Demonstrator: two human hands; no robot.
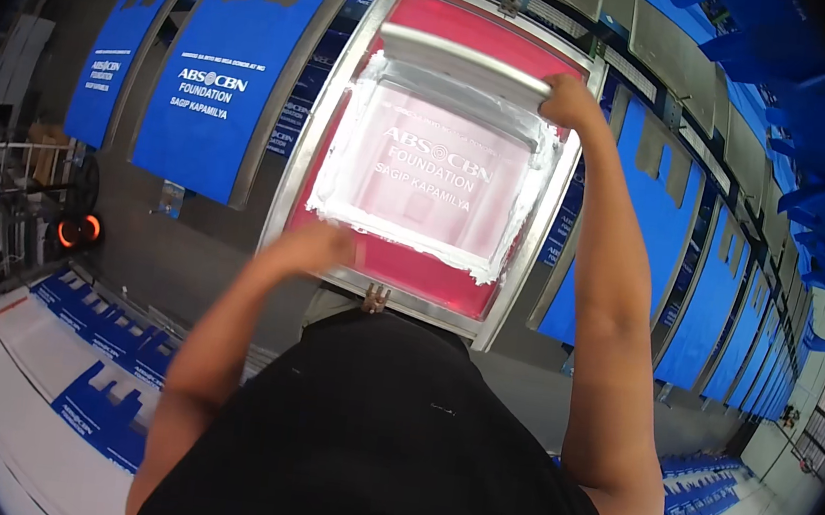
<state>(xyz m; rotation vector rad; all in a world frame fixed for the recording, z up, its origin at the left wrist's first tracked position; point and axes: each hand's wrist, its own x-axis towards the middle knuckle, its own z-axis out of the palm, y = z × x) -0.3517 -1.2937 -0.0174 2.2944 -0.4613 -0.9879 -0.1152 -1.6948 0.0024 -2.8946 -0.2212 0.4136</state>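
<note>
A silk-screen frame (337, 119) with metal rails lies in front of me. Its mesh is red around a pale window with white lettering, and thick white ink smears border that window. Across the far part of the mesh rests a wide squeegee (463, 59) with a light metal-like bar. The fingers of my right hand (569, 104) are wrapped round the squeegee's right end. Blurred by motion, my left hand (321, 248) is over the near left corner of the frame, apart from the squeegee; its fingers do not show clearly.
Blue cut-out bag pieces (212, 76) with white print lie on boards along the long table to both sides. A metal clamp (375, 299) sits at the frame's near edge. Blue printed pieces (104, 416) lie behind me at lower left, near a glowing orange heater (79, 231).
</note>
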